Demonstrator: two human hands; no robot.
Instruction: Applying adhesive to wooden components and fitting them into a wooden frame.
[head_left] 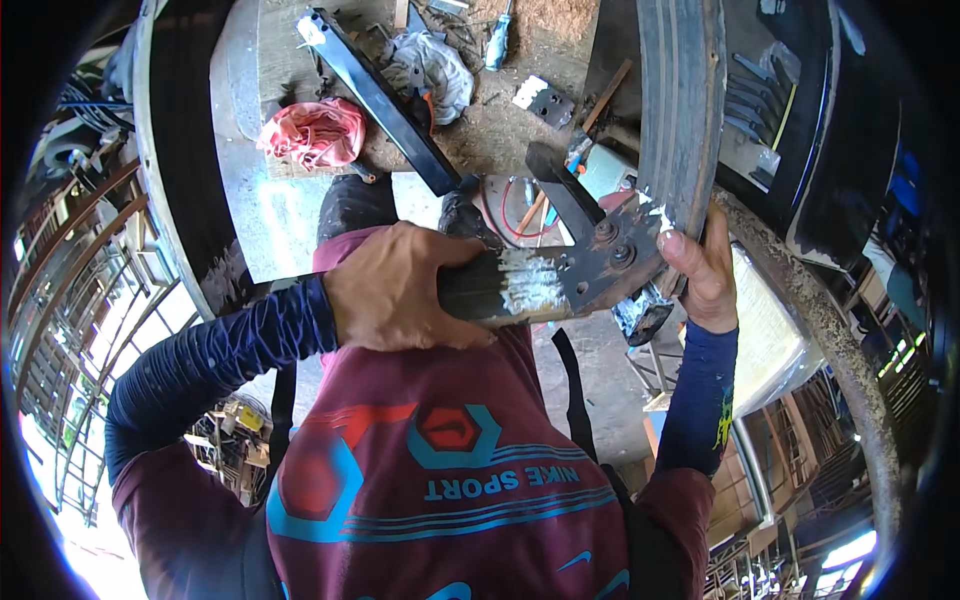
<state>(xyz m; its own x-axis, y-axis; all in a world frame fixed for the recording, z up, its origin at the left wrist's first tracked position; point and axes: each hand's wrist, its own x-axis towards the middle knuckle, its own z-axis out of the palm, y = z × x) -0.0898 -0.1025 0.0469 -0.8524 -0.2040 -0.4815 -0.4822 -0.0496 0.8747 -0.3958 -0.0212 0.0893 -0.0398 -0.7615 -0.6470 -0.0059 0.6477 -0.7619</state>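
My left hand [400, 290] is wrapped round a dark, worn beam piece [475, 288], its thumb on the far side and its fingers on the near side. A rough white smear [532, 280] crosses this piece beside the hand. To its right, a dark metal bracket [600, 265] with two bolts joins it to a long grey grooved beam [680, 100] running away from me. My right hand [705, 265] grips the grey beam's near end, thumb against its edge by the bracket; some fingers are hidden behind it. A short black arm [562, 190] sticks out from the bracket.
Beyond my hands, a wooden board [285, 60] bears a black metal bar [380, 100], a pink cloth [315, 133], a grey rag [435, 75], a screwdriver [499, 42] and a small metal plate [545, 101]. A rusty curved pipe [840, 345] passes on the right.
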